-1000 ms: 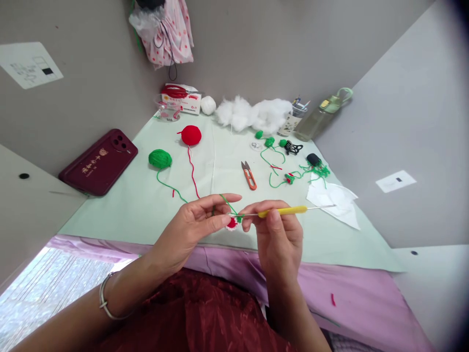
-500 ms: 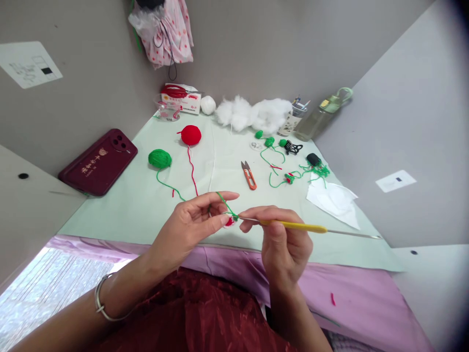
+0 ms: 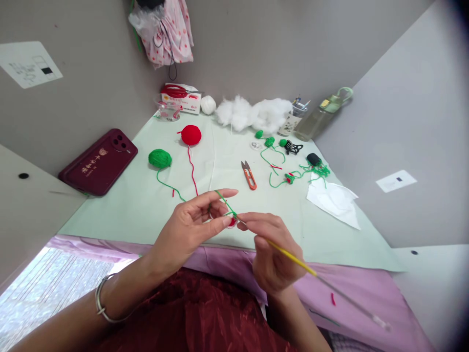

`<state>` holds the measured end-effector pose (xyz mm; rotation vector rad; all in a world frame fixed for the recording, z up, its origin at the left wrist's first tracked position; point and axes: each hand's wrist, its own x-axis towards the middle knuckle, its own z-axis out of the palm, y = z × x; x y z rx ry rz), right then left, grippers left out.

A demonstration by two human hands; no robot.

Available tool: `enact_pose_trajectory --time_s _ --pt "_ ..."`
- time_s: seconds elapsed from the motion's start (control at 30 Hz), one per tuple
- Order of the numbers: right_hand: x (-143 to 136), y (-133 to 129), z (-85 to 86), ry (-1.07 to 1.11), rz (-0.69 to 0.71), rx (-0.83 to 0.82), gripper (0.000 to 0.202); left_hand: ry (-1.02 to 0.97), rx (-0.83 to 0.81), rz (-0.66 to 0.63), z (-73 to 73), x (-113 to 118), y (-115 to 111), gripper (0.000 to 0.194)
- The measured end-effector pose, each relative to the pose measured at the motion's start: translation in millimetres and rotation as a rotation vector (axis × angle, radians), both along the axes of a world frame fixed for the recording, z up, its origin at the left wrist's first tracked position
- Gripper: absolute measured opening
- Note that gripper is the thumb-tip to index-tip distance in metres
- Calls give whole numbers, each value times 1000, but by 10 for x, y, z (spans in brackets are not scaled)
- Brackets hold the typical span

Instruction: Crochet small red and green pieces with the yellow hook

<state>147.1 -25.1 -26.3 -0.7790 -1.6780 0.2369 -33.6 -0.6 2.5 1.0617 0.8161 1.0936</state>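
Between its thumb and fingers, my left hand (image 3: 194,225) pinches a small red and white crochet piece (image 3: 232,222). Green yarn (image 3: 225,201) runs over the left index finger down to the piece. My right hand (image 3: 276,249) is closed round a yellow-handled crochet hook (image 3: 293,259), whose metal tip meets the green yarn at the piece's edge. The hook's long rear shaft slants down to the right. Behind the hands lie a green yarn ball (image 3: 160,159), a red yarn ball (image 3: 191,135) and orange thread snips (image 3: 249,176).
A dark red phone (image 3: 98,163) leans at the left. White stuffing (image 3: 252,115), a white yarn ball (image 3: 208,105), a pen cup (image 3: 292,120) and a bottle (image 3: 319,117) stand at the back. Small green pieces (image 3: 270,142) and white sheets (image 3: 333,201) lie at the right.
My right hand has turned and moved slightly down and left, so the hook's rear end has swung down. My left hand has barely moved and keeps hold of the piece.
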Motion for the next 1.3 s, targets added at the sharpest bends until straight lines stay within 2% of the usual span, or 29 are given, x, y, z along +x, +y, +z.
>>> enact_pose_trajectory --time_s 0.13,0.2,0.3,0.4,0.47,0.57,0.67,0.77,0.83,0.9,1.0,1.07,1.13,1.3 --pt "-6 -4 -94 -280 -194 224 39 -128 -127 -48 -3 32 -12 45" --pt "-20 8 -89 -264 -189 266 36 -209 -245 -121 -6 28 5 44" --pt "-42 36 -11 -18 -99 90 29 -245 -331 -143 -7 -1 47 41" --pt "-59 70 82 250 19 -120 25 -205 -247 -75 -6 -14 60 40" --pt "-73 89 115 284 83 -186 23 -185 -172 -68 -12 1 44 41" --pt "-96 91 103 185 74 -190 22 -169 -108 -60 -41 44 10 41" --pt "-108 62 30 5 -39 -61 31 -187 -91 -12 -74 79 -6 42" --pt "-91 44 -29 -186 -134 90 40 -265 -209 -36 -83 83 12 42" --pt "-69 53 -18 -104 -116 47 38 -313 -321 -90 -71 67 39 38" --pt "-55 75 28 142 -46 -84 31 -327 -373 -114 -53 46 66 31" --pt "-65 108 92 435 111 -256 25 -280 -318 -87 -33 36 80 28" --pt "-86 119 95 444 175 -317 21 -233 -243 -94 -33 48 68 29" --pt "-100 123 71 420 180 -349 19 -202 -183 -115 -39 60 51 31" --pt "-75 131 37 561 256 -454 18 -156 -155 -137 -48 40 34 32"
